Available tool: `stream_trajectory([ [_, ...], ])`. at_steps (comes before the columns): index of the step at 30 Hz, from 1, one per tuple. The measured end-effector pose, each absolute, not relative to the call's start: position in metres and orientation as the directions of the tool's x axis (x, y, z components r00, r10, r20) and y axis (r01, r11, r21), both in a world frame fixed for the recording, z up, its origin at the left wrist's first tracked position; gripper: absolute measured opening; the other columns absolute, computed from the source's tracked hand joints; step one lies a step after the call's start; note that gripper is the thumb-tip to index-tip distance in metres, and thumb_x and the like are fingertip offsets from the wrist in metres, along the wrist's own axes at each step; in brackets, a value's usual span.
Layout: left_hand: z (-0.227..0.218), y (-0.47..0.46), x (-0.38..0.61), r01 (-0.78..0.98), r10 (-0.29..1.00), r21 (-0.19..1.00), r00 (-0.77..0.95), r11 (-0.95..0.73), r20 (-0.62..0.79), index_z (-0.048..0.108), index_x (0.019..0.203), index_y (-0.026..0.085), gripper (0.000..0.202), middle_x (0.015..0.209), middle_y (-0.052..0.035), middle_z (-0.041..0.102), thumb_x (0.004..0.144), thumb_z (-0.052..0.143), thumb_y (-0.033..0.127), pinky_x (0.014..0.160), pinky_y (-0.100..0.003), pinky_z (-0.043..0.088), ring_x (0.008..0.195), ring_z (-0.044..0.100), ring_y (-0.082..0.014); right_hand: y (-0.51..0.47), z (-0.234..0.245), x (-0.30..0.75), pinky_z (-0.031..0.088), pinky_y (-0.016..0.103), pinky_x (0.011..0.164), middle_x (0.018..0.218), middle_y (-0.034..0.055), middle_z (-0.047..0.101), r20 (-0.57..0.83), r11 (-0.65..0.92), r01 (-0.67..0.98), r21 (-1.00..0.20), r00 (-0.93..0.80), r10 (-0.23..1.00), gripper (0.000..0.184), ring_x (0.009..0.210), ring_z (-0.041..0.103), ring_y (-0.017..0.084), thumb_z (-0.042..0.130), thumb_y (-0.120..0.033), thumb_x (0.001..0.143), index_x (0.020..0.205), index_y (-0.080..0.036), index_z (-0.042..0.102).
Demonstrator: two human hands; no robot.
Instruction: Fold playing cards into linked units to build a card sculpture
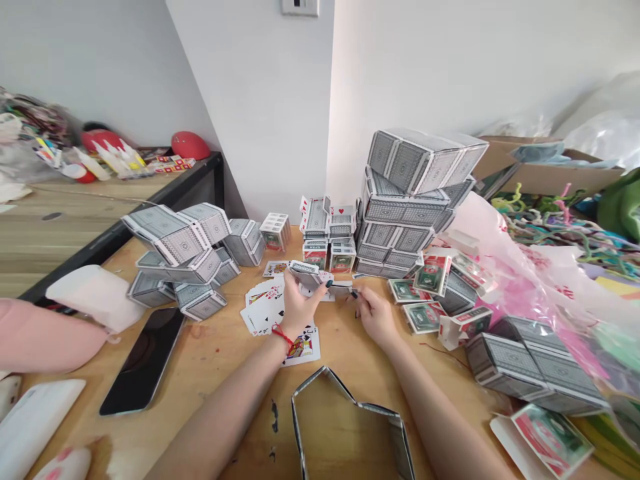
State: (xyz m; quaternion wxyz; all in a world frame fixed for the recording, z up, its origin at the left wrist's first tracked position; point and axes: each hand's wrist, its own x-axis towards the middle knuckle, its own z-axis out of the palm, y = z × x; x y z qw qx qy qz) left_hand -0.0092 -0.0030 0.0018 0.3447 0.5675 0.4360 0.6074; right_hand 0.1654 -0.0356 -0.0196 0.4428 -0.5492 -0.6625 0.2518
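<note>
Head view: from where I stand, both hands meet over the middle of the wooden bench (210,373), low and close together, presumably so the small pieces stay steady.
Left hand (297,307): its grip is closed around folded cards (304,268), thumb on the near side, perhaps to keep them from springing apart.
Right hand (376,315): fingers curled, grip narrow, tips by the end of a pale card (343,287); whether they pinch it I cannot tell.
Pale card: between the two hands, just beside the left thumb.
Loose cards (265,303): spread flat by the left wrist, likely for short reach.
Card frame (399,440): an open outline between the forearms, near the bench's front.
Card tower (400,200): stacked blocks well beyond the right hand, seemingly set back from the elbows.
Card boxes (424,318): strewn right of the right hand, some lying on others.
Phone (143,360): flat, left of the left forearm, probably out of the way.
</note>
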Motion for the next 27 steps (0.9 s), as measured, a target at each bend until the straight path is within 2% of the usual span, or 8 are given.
stream_trajectory([
  [4,0.0056,-0.0049,-0.0097,0.097,0.874,0.885,-0.139,-0.456,0.466,0.037,0.096,0.02,0.041,0.098,-0.0064,0.049,0.067,0.066,0.026,0.085,-0.036,0.043,0.091,0.054,-0.0178,-0.035,-0.0229,0.1657,0.043,0.028,0.058,0.073,0.004,0.061,0.313,0.285,0.499,-0.818,-0.03,0.949,0.029,0.056,0.053,0.016,0.037,-0.028,0.083,0.1,-0.023,0.06],
  [12,0.006,-0.006,-0.0078,0.118,0.856,0.862,-0.116,-0.492,0.504,0.035,0.094,0.021,0.035,0.102,-0.0074,0.051,0.07,0.06,0.021,0.083,-0.036,0.044,0.094,0.054,-0.0182,-0.0346,-0.0227,0.1651,0.043,0.029,0.056,0.072,0.0044,0.062,0.331,0.302,0.474,-0.827,-0.023,0.943,0.029,0.053,0.052,0.016,0.039,-0.031,0.084,0.099,-0.023,0.063],
  [15,0.0038,-0.0045,-0.0077,0.131,0.853,0.859,-0.115,-0.494,0.508,0.037,0.097,0.021,0.035,0.108,-0.0095,0.05,0.071,0.059,0.021,0.09,-0.038,0.04,0.102,0.051,-0.0198,-0.0345,-0.0232,0.1652,0.044,0.028,0.056,0.071,0.0045,0.063,0.324,0.292,0.472,-0.832,-0.014,0.946,0.029,0.054,0.053,0.016,0.041,-0.032,0.084,0.098,-0.022,0.064],
  [20,0.0002,-0.0036,-0.0061,0.109,0.871,0.873,-0.082,-0.474,0.484,0.035,0.11,0.021,0.05,0.115,-0.0109,0.046,0.069,0.062,0.023,0.098,-0.042,0.034,0.114,0.044,-0.0224,-0.0335,-0.0221,0.1665,0.045,0.029,0.058,0.066,0.0033,0.063,0.338,0.279,0.486,-0.828,0.037,0.94,0.028,0.054,0.055,0.016,0.043,-0.03,0.082,0.097,-0.023,0.066],
  [23,0.0001,-0.0047,-0.0059,0.088,0.863,0.866,-0.081,-0.493,0.499,0.033,0.112,0.022,0.055,0.117,-0.0117,0.045,0.067,0.065,0.024,0.095,-0.041,0.037,0.115,0.044,-0.0234,-0.0327,-0.0215,0.1674,0.046,0.03,0.06,0.068,0.0036,0.063,0.332,0.266,0.481,-0.835,0.057,0.941,0.028,0.055,0.055,0.016,0.043,-0.029,0.082,0.097,-0.023,0.066],
  [27,0.0036,-0.0068,-0.0062,0.112,0.842,0.848,-0.107,-0.517,0.528,0.034,0.106,0.022,0.046,0.115,-0.0117,0.047,0.071,0.062,0.026,0.093,-0.041,0.039,0.11,0.048,-0.0228,-0.0323,-0.0203,0.1665,0.047,0.03,0.058,0.073,0.0043,0.064,0.266,0.208,0.404,-0.891,0.092,0.96,0.025,0.052,0.054,0.014,0.048,-0.027,0.077,0.094,-0.022,0.066],
])
